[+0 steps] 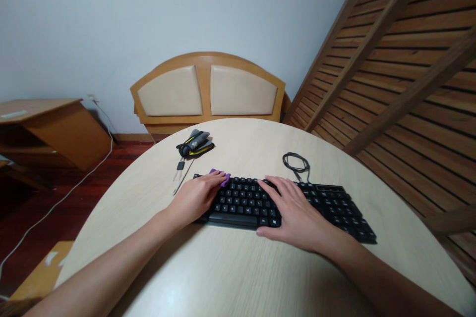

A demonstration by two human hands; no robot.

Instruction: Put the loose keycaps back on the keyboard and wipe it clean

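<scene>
A black keyboard (238, 208) lies flat on a pale round table (238, 267), its number pad off to the right. My left hand (197, 197) rests over the keyboard's left end, fingers closed on a purple cloth (227, 180) that lies against the upper keys. Part of the cloth is hidden under the fingers. Across the keys right of the middle, my right hand (293, 212) is spread out, its thumb at the keyboard's front edge and its fingertips near the back row. It holds nothing.
Behind the keyboard lies its coiled black cable (296, 162). A grey and black bundle with yellow edging (196, 144) sits at the back left, beside a thin stick (183, 177). A wooden headboard (206, 86) stands beyond the table, and a slatted wooden panel (405, 74) leans at right.
</scene>
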